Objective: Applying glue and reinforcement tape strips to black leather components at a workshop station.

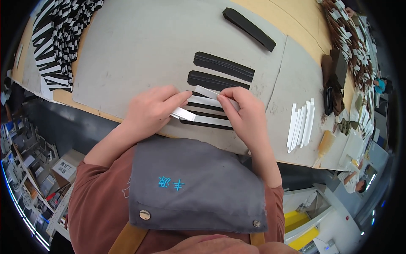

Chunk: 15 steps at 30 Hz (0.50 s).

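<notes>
My left hand (156, 106) is closed on a few white strips (184, 114), whose ends stick out past the fingers. A single white strip (207, 91) is pinched between the thumb and fingers of my right hand (243, 108), slanting over the black pieces. Beneath my hands lie two black strips, each with a white strip along it: the farther white strip (207, 101) and the nearer white strip (213, 121). Just beyond them are two bare black strips, the nearer black strip (198, 78) and the farther black strip (224, 66). My hands partly cover the nearest pieces.
At the far right of the work lies a thick black bundle (249, 28). Loose white strips (301, 125) are spread right of my right hand, near a yellowish brush-like tool (325, 142). Heaped black-and-white pieces (55, 55) fill the far left; brown pieces (344, 38) line the right.
</notes>
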{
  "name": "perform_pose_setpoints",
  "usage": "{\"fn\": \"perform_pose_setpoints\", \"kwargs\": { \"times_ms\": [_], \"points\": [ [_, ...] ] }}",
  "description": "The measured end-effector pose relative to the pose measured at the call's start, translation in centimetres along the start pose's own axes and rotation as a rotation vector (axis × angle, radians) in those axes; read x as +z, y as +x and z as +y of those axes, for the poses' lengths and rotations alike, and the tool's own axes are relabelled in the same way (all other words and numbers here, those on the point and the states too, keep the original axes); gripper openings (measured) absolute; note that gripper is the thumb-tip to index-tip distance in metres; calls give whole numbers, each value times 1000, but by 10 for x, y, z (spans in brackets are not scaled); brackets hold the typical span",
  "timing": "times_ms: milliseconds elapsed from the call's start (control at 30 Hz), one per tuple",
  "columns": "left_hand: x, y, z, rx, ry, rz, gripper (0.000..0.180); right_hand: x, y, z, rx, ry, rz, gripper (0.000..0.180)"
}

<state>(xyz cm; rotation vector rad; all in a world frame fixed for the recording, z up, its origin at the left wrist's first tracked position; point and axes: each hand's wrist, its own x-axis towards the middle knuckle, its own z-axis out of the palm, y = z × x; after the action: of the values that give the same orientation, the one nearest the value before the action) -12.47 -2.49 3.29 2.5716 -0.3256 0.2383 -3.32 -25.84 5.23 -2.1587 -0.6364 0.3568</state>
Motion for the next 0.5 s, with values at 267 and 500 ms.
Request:
{"fn": "perform_pose_setpoints", "kwargs": {
  "times_ms": [267, 500],
  "points": [
    [11, 1, -12, -29, 10, 65, 25, 18, 33, 0, 45, -81, -46, 18],
    [11, 6, -15, -45, -30, 62, 25, 22, 42, 3, 67, -224, -52, 20]
  ]
}}
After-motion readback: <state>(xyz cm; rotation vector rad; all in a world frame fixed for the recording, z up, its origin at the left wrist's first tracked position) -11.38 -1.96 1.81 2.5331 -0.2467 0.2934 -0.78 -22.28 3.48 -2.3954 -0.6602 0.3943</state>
